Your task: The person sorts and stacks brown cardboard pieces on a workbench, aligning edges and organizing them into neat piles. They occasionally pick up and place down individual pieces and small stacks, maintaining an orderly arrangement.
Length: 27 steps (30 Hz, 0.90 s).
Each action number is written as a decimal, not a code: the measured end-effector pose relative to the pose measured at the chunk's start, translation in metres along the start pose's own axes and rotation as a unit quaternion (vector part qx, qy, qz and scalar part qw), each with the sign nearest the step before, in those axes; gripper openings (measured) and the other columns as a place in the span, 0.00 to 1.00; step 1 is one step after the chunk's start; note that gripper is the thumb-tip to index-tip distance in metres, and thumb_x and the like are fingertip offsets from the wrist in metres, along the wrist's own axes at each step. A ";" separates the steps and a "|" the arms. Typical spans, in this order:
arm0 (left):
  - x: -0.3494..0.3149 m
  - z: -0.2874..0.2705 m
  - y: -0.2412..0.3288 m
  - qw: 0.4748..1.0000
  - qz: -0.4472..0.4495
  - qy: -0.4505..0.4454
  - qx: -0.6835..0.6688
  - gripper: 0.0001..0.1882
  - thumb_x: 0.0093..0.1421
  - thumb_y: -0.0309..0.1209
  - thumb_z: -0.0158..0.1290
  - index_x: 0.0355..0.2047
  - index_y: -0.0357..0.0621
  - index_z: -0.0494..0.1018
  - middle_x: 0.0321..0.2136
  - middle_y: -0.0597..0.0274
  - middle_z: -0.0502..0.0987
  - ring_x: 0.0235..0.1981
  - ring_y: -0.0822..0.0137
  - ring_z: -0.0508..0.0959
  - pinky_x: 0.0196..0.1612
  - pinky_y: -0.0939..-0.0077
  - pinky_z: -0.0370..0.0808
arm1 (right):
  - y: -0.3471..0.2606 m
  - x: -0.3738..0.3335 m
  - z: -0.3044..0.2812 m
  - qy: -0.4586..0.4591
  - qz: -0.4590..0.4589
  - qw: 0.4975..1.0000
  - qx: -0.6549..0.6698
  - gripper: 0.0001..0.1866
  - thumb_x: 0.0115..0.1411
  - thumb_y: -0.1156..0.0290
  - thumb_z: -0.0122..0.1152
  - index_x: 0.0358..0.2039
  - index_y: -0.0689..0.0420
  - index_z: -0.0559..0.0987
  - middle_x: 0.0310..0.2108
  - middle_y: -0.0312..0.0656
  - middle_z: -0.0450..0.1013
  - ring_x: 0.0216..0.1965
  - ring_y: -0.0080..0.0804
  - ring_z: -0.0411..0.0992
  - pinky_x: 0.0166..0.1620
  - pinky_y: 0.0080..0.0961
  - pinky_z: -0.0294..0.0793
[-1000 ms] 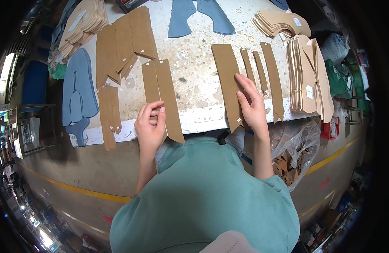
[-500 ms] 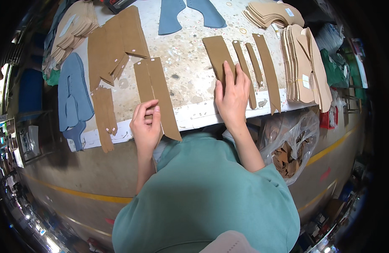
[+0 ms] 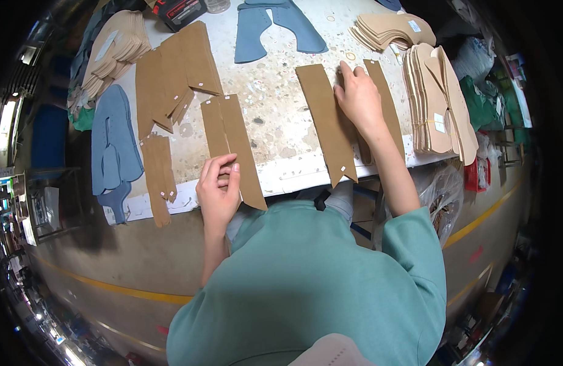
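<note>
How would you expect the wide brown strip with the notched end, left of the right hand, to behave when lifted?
The brown strip would probably feel light, since it looks thin. Held by one end, it may sag, being long. Lying flat on the table, it would likely slide, not roll.

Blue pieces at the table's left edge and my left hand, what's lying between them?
In the head view, a bundle of narrow brown strips lies between the blue pieces and your left hand, with tabletop beside it.
</note>
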State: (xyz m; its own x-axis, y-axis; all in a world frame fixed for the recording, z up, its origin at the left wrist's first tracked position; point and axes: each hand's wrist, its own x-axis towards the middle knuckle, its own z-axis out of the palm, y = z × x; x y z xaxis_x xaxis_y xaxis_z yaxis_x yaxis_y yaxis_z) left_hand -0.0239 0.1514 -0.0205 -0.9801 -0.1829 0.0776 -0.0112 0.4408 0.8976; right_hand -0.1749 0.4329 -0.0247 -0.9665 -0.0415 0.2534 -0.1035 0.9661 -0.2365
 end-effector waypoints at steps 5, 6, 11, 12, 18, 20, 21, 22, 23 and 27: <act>-0.003 -0.004 -0.002 0.997 0.015 -0.046 -0.066 0.09 0.62 0.23 0.54 0.43 0.35 0.77 0.38 0.58 0.78 0.34 0.73 0.79 0.38 0.81 0.77 | -0.006 0.004 -0.002 0.010 0.004 1.000 -0.023 0.27 0.56 0.70 0.61 0.57 0.59 0.70 0.40 0.56 0.70 0.41 0.52 0.73 0.44 0.45 0.76; -0.002 -0.005 -0.003 0.997 0.023 -0.044 -0.061 0.10 0.62 0.23 0.54 0.43 0.35 0.76 0.38 0.58 0.78 0.35 0.73 0.79 0.38 0.81 0.77 | -0.008 0.002 -0.007 -0.017 0.028 0.999 -0.023 0.27 0.57 0.68 0.62 0.58 0.58 0.70 0.41 0.56 0.70 0.42 0.53 0.73 0.46 0.46 0.75; 0.009 -0.013 -0.008 0.996 0.022 -0.014 -0.084 0.09 0.62 0.22 0.54 0.43 0.34 0.76 0.38 0.59 0.78 0.36 0.73 0.79 0.40 0.81 0.77 | -0.042 -0.046 -0.021 0.062 -0.086 0.993 0.050 0.30 0.56 0.71 0.62 0.60 0.58 0.67 0.46 0.55 0.65 0.46 0.51 0.67 0.45 0.43 0.73; 0.012 -0.014 -0.009 0.996 0.020 -0.010 -0.084 0.09 0.62 0.22 0.54 0.43 0.34 0.76 0.38 0.60 0.78 0.36 0.73 0.79 0.40 0.81 0.77 | -0.052 -0.054 -0.017 0.027 -0.062 0.997 0.036 0.31 0.55 0.72 0.61 0.61 0.56 0.67 0.48 0.55 0.65 0.47 0.51 0.67 0.45 0.45 0.73; 0.010 -0.017 -0.011 0.999 0.038 -0.003 -0.021 0.09 0.62 0.22 0.54 0.42 0.34 0.77 0.37 0.59 0.79 0.35 0.73 0.79 0.39 0.80 0.76 | -0.073 -0.060 0.008 0.045 -0.008 0.999 -0.015 0.33 0.52 0.80 0.54 0.61 0.52 0.68 0.58 0.53 0.61 0.58 0.49 0.60 0.48 0.43 0.64; 0.007 -0.018 -0.013 0.999 0.032 -0.003 -0.022 0.09 0.62 0.22 0.54 0.42 0.34 0.77 0.37 0.58 0.80 0.35 0.73 0.79 0.39 0.80 0.76 | -0.069 -0.057 0.010 0.051 -0.002 0.999 -0.015 0.32 0.53 0.79 0.54 0.61 0.52 0.68 0.58 0.53 0.61 0.57 0.49 0.60 0.48 0.43 0.64; 0.006 -0.018 -0.014 0.999 0.030 -0.002 -0.018 0.09 0.62 0.22 0.54 0.42 0.34 0.77 0.36 0.58 0.80 0.34 0.73 0.79 0.39 0.79 0.76 | -0.067 -0.056 0.011 0.055 0.001 0.998 -0.016 0.32 0.53 0.79 0.54 0.61 0.52 0.68 0.58 0.53 0.61 0.57 0.49 0.60 0.48 0.44 0.64; 0.006 -0.019 -0.015 0.999 0.029 -0.002 -0.015 0.09 0.62 0.23 0.54 0.42 0.34 0.77 0.36 0.58 0.80 0.34 0.73 0.79 0.39 0.79 0.76 | -0.064 -0.055 0.012 0.059 -0.001 0.998 -0.021 0.32 0.53 0.79 0.54 0.61 0.53 0.68 0.57 0.52 0.62 0.56 0.48 0.61 0.47 0.43 0.64; 0.005 -0.020 -0.016 1.000 0.024 -0.002 -0.016 0.09 0.62 0.23 0.54 0.42 0.34 0.77 0.36 0.58 0.80 0.34 0.73 0.79 0.39 0.79 0.76 | -0.062 -0.055 0.012 0.039 0.004 0.999 -0.019 0.31 0.54 0.78 0.54 0.61 0.55 0.68 0.57 0.53 0.62 0.57 0.49 0.61 0.49 0.44 0.64; 0.004 -0.023 -0.021 0.999 0.014 0.014 -0.025 0.09 0.62 0.23 0.54 0.42 0.34 0.77 0.35 0.57 0.81 0.34 0.74 0.79 0.39 0.80 0.76 | -0.059 -0.063 0.013 0.015 -0.030 0.999 0.003 0.28 0.59 0.72 0.55 0.61 0.63 0.66 0.62 0.57 0.59 0.61 0.54 0.60 0.58 0.46 0.62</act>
State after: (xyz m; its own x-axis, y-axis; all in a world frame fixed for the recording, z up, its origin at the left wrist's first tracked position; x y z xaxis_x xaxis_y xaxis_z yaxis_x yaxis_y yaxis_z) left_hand -0.0226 0.1210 -0.0289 -0.9738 -0.1966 0.1139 0.0262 0.4008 0.9158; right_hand -0.1109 0.3752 -0.0392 -0.9508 -0.0913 0.2962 -0.1623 0.9608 -0.2249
